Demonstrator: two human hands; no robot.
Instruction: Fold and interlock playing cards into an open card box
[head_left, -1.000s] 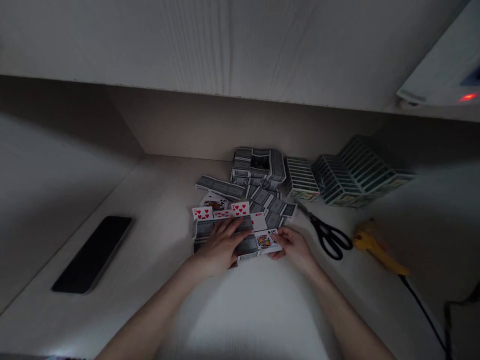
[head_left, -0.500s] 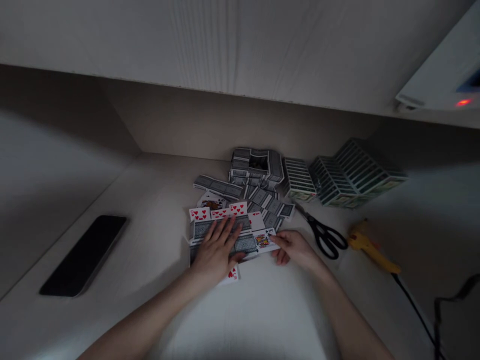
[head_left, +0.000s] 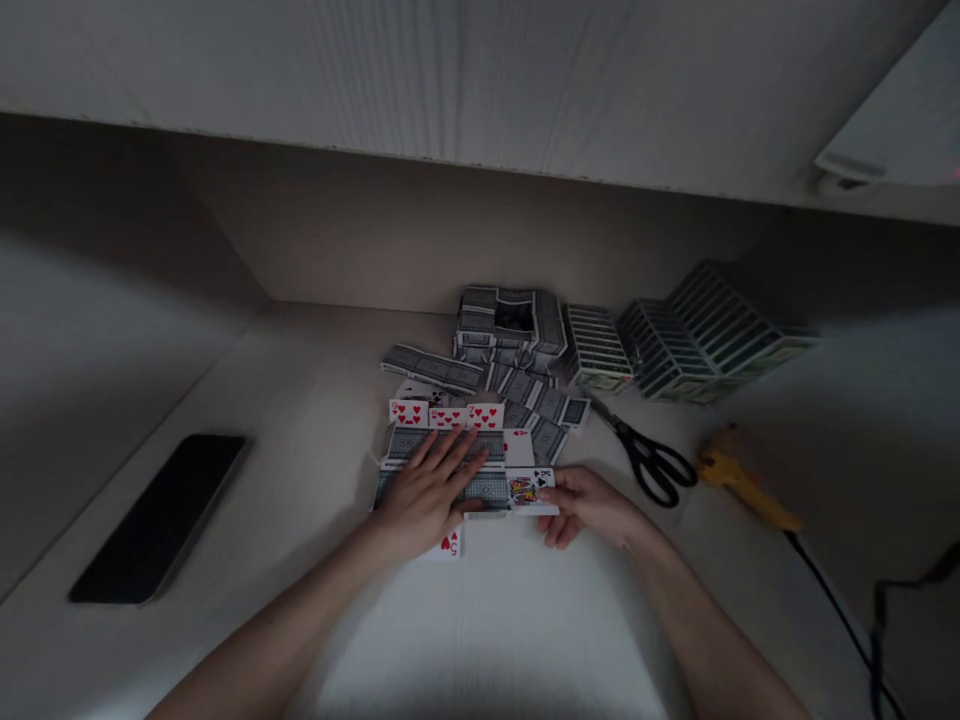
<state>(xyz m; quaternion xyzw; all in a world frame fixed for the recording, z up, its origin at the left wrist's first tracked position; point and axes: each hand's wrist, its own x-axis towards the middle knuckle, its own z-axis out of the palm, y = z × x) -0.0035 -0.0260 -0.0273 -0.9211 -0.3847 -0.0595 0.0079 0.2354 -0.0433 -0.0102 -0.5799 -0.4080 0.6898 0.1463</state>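
Head camera view: a flat, two-row panel of grey-patterned playing cards [head_left: 491,445] lay face down on the pale, smooth surface [head_left: 487,640], directly under the person's hands. The left hand [head_left: 424,505] was laid palm down across the panel, its fingers spread, grasping nothing. The right hand [head_left: 581,505] was narrowed at the panel's near right corner, pinching a white, face-up king card with a coloured court figure [head_left: 521,490] between thumb and fingers. A white ace card with red marks [head_left: 517,446] was noted at the panel's far right end. Three white cards with red hearts [head_left: 486,414] stood out along its far edge; a white five card with red hearts [head_left: 450,545] showed at its near edge, partly covered by the left hand.

Beyond the panel were a long grey strip of cards [head_left: 431,370] and a hollow, box-like grey card structure [head_left: 476,315]. To the panel's far right stood a slatted, pale-edged green block [head_left: 598,345]. To its right lay black-handled metal scissors [head_left: 652,465] and, farther out, a yellow, gun-shaped corded tool [head_left: 750,490]. A black, rectangular phone [head_left: 161,520] lay well to the panel's left.
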